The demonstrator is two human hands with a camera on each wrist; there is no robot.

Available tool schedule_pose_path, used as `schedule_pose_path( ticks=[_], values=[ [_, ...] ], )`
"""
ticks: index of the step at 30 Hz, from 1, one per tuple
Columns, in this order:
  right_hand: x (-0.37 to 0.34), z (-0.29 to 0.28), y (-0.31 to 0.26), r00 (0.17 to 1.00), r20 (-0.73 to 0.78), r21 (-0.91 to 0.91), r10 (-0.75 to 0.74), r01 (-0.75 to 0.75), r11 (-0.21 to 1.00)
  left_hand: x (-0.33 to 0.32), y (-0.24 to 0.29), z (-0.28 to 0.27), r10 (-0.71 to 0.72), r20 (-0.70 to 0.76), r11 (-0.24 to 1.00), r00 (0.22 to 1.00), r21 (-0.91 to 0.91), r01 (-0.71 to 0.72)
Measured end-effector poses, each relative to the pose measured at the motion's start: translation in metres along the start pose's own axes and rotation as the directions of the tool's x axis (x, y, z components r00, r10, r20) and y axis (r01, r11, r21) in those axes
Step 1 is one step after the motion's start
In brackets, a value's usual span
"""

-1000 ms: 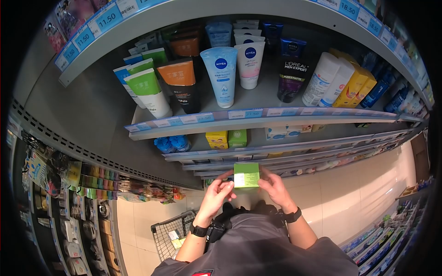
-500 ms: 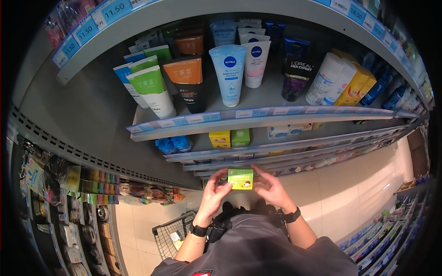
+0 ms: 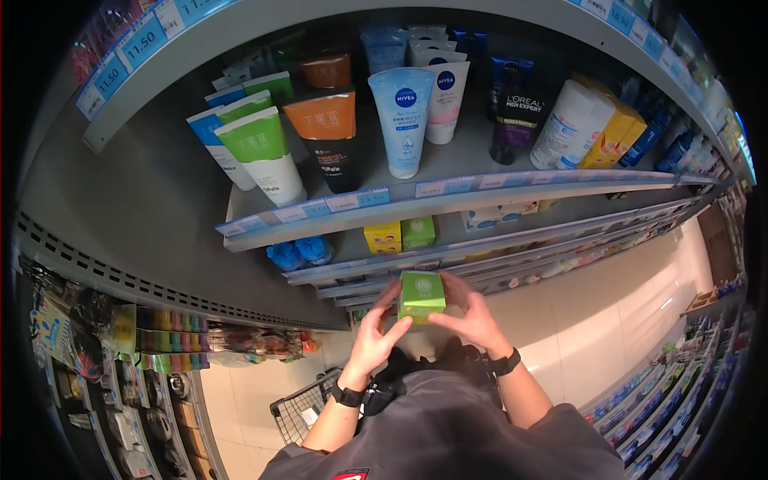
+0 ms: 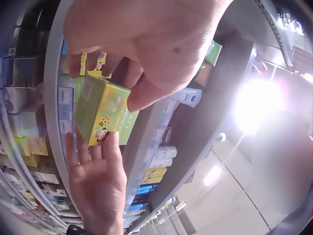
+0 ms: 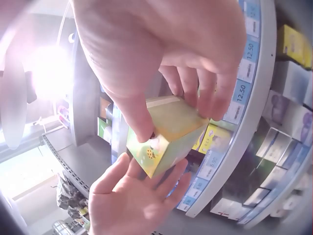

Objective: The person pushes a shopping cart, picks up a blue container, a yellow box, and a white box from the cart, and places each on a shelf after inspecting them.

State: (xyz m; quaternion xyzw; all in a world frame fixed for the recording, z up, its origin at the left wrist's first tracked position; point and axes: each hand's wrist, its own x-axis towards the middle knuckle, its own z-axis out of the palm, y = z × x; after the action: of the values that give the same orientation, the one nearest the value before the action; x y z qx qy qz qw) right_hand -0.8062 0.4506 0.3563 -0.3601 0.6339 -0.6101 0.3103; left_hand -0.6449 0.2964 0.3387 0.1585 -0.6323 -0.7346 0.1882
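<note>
The green box (image 3: 422, 295) was held before the shelf (image 3: 448, 201). The left hand (image 3: 374, 342) and right hand (image 3: 475, 323) were partly curled around it, thumbs at its near edge; light, even pressure (its walls looked crushable) likely suited turning it.

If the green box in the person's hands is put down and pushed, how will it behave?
The green box will likely feel stiff: its edges look straight and its faces flat. Pushed, it would probably slide rather than roll, given those flat faces. It may be light, being small between the left hand and right hand.
</note>
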Motion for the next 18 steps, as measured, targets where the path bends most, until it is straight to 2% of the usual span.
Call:
schedule_pose_path(
  ticks=[1,3,4,5,7,8,10,11,13,14,18],
  values=[
    [0.003,-0.002,0.002,1.0,-0.003,-0.002,0.003,-0.003,1.0,0.003,-0.001,0.001,-0.002,0.003,1.0,1.0,-0.003,0.002],
    [0.015,-0.009,0.006,0.994,-0.062,-0.031,-0.086,0.084,0.996,0.014,0.001,0.004,0.133,0.041,0.936,0.99,0.322,-0.139],
    [0.02,-0.013,0.004,0.998,-0.064,-0.047,-0.019,0.016,0.999,0.017,0.007,0.007,0.118,0.054,0.919,0.992,0.373,-0.13],
    [0.027,-0.016,0.002,0.998,-0.063,-0.048,-0.025,0.022,0.999,0.023,0.008,0.01,0.124,0.054,0.917,0.991,0.375,-0.135],
    [0.041,-0.025,0.004,0.984,-0.062,-0.15,-0.169,0.158,0.976,0.034,0.004,0.02,0.145,0.041,0.924,0.989,0.352,-0.15],
    [0.048,-0.03,0.008,0.982,-0.068,-0.172,-0.174,0.16,0.972,0.041,-0.001,0.025,0.148,0.036,0.924,0.988,0.351,-0.151],
    [0.065,-0.042,0.015,0.981,-0.068,-0.155,-0.18,0.167,0.974,0.058,-0.016,0.034,0.176,-0.038,0.982,0.984,-0.055,-0.178],
    [0.072,-0.048,0.017,0.981,-0.076,-0.135,-0.18,0.169,0.976,0.062,-0.021,0.037,0.183,-0.045,0.981,0.982,-0.051,-0.185],
    [0.084,-0.054,0.017,0.978,-0.075,-0.12,-0.195,0.185,0.975,0.071,-0.028,0.042,0.033,-0.133,0.968,0.991,-0.242,-0.065],
    [0.09,-0.055,0.02,0.977,-0.079,-0.092,-0.199,0.192,0.977,0.072,-0.032,0.046,0.021,-0.139,0.981,0.99,-0.189,-0.048],
    [0.112,-0.056,0.038,0.978,-0.061,-0.048,-0.198,0.196,0.979,0.075,-0.045,0.06,0.06,-0.202,0.983,0.978,-0.16,-0.093]
  ],
)
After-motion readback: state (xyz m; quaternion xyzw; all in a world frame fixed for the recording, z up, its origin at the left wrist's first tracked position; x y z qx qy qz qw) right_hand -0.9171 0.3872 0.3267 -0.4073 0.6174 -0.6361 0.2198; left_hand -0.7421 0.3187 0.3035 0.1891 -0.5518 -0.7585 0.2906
